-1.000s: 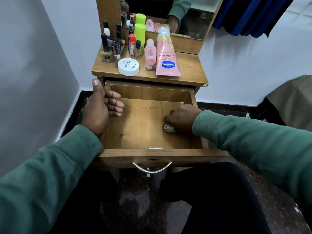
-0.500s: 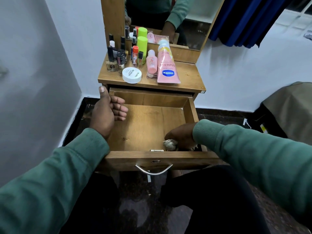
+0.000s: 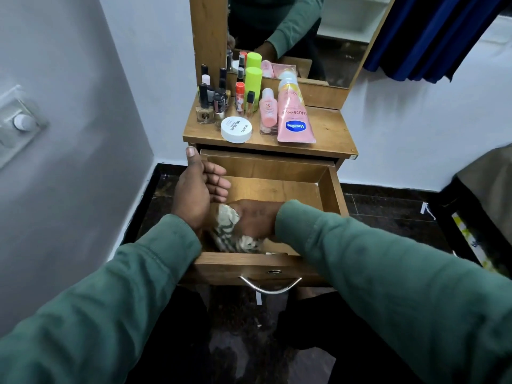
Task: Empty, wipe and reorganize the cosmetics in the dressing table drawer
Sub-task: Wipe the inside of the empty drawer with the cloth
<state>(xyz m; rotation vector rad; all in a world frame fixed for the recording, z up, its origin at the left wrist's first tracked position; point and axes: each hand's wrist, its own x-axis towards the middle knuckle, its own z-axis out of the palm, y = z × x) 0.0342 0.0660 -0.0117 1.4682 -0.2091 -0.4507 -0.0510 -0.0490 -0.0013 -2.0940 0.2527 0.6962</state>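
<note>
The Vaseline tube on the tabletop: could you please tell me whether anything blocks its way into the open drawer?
Nothing lies between the Vaseline tube and the drawer below. Inside, only the right hand with the cloth fills the front left; the left hand grips the left wall.

Bottles (image 3: 221,98), jar (image 3: 236,129) and tube (image 3: 295,117) stand on the surface (image 3: 329,131), behind the drawer (image 3: 279,169); cloth (image 3: 228,231) lies in it

White walls (image 3: 83,151), dark speckled floor (image 3: 388,209), blue curtain (image 3: 432,37) upper right
</note>
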